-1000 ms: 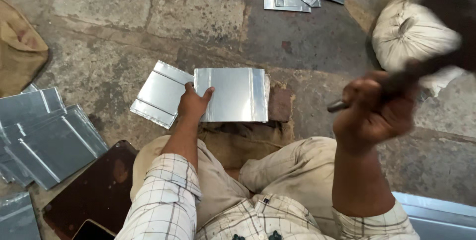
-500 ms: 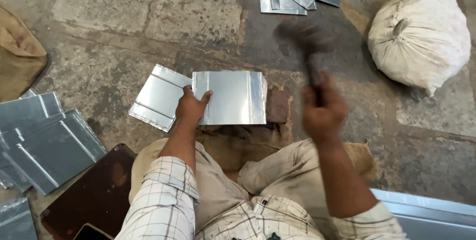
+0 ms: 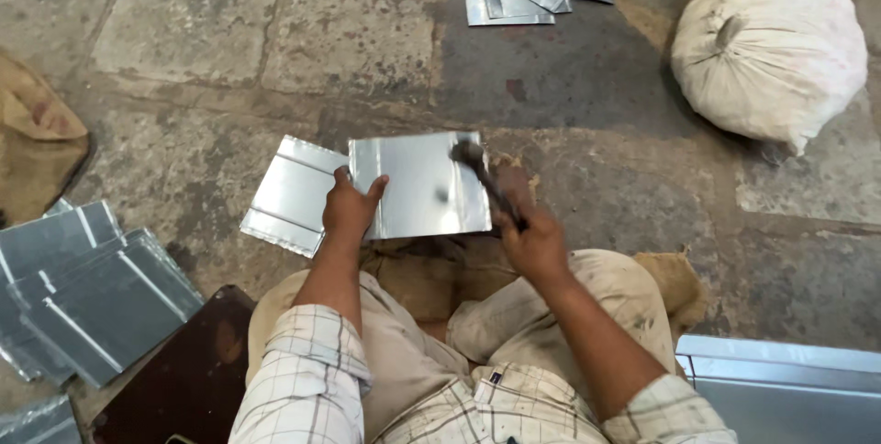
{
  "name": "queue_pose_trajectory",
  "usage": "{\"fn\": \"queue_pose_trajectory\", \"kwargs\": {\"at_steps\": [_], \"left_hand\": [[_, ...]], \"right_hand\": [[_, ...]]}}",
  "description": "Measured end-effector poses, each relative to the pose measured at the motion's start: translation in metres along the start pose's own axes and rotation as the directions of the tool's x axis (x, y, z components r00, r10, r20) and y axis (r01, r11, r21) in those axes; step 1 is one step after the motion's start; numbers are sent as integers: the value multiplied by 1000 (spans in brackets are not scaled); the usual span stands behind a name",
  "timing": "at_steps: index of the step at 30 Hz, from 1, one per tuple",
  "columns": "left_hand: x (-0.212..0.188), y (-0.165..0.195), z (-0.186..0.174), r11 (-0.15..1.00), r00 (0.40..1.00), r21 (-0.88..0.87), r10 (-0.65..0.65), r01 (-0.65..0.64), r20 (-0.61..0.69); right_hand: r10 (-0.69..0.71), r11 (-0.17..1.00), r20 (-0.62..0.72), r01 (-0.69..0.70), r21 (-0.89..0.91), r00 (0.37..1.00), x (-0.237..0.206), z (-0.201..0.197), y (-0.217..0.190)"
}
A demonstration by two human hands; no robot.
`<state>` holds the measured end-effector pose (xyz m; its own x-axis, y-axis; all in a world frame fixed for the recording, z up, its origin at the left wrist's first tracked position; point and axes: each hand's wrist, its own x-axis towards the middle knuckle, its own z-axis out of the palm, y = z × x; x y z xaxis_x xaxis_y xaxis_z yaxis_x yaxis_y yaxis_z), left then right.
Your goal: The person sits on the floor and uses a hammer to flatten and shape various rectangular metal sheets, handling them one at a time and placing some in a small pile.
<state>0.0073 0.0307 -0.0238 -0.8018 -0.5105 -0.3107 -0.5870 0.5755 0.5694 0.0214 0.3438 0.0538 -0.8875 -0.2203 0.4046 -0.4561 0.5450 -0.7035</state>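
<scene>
Stone floor w/ stacked grey sheets [image 3: 87, 302] at far left. Left hand [image 3: 349, 210] flat, fingers spread, pins metal sheet [image 3: 418, 183], long axis left-right. Right hand [image 3: 535, 244] fisted on hammer [image 3: 486, 185]; handle runs diagonally, head up-left on sheet's right part. White sack [image 3: 766, 45] far right.

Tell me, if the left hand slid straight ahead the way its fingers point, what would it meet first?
More of the shiny square metal sheet that the left hand already presses. Past its far edge lies bare stone floor, as far as one view shows.
</scene>
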Motion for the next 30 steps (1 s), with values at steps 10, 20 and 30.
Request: {"fn": "queue_pose_trajectory", "kwargs": {"at_steps": [10, 20, 30], "left_hand": [[-6, -2, -3, 1000, 1000, 18, -6, 6, 23], [-8, 6, -7, 1000, 1000, 29, -12, 11, 28], [-14, -5, -5, 999, 998, 30, 25, -26, 50]], "right_hand": [[-187, 782, -632, 504, 368, 752, 64, -83, -69], [-47, 995, -162, 31, -100, 986, 11, -15, -9], [-237, 774, -657, 548, 317, 715, 59, -81, -39]]}}
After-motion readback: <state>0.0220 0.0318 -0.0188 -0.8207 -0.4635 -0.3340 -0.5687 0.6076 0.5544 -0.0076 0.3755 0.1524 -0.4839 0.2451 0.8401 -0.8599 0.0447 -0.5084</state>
